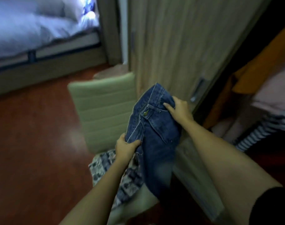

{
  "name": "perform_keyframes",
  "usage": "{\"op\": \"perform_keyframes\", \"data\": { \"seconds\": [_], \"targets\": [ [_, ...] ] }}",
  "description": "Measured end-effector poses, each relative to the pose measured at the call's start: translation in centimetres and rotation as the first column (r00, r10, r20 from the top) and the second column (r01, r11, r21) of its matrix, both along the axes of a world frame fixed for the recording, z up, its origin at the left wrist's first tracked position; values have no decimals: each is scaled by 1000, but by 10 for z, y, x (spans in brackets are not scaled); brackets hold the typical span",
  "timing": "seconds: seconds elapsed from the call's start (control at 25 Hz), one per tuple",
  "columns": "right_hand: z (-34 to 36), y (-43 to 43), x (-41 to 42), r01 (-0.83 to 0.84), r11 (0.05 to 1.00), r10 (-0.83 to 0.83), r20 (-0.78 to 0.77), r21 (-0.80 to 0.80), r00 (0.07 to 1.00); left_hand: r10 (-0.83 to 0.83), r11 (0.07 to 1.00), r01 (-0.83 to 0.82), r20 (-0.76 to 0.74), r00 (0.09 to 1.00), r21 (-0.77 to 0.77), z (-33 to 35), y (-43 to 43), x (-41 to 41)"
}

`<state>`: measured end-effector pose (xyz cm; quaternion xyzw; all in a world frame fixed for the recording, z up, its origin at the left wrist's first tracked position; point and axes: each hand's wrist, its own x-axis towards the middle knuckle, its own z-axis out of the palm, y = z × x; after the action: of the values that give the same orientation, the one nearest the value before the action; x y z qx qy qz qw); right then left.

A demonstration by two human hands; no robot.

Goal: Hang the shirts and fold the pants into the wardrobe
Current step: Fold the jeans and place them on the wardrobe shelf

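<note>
Gripping the jeans with both hands, you hold them in the air above a chair seat, just in front of the wardrobe. Your left hand has its fingers curled round the denim edge below the fly, thumb on top. Your right hand clamps the waistband, with the index finger stretched along the front near the button. The legs hang down, blurred, between your forearms. Under them a patterned garment lies on the seat of the green padded chair. Beyond stands the wooden wardrobe door with its metal handle. To its right, inside the wardrobe, you see an orange garment, pink cloth and a striped piece. Farther left are the red-brown floor and the bed.
</note>
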<state>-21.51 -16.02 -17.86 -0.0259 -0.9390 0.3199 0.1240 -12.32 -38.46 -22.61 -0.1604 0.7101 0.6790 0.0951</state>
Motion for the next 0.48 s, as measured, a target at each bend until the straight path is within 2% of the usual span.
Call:
{"op": "perform_keyframes", "data": {
  "seconds": [0.12, 0.2, 0.28, 0.36, 0.4, 0.48],
  "targets": [
    [93, 44, 17, 188, 982, -180, -162, 34, 970, -104, 994, 91, -290, 951, -58, 99, 36, -20],
    [152, 66, 29, 233, 970, -244, -291, -72, 925, -133, 990, 86, -498, 857, -116, 165, 49, -31],
    [214, 87, 49, 212, 953, -287, -412, -218, 865, -72, 996, 23, -652, 755, -83, 232, 53, -39],
    [275, 106, 69, 169, 926, -335, -526, -338, 781, 17, 999, 16, -743, 669, 37, 292, 54, -45],
    [303, 114, 81, 128, 912, -351, -581, -389, 734, 44, 997, 26, -793, 608, 75, 318, 56, -47],
    [347, 128, 102, 39, 908, -336, -668, -418, 664, 26, 999, 10, -897, 441, 35, 364, 62, -48]
  ]
}}
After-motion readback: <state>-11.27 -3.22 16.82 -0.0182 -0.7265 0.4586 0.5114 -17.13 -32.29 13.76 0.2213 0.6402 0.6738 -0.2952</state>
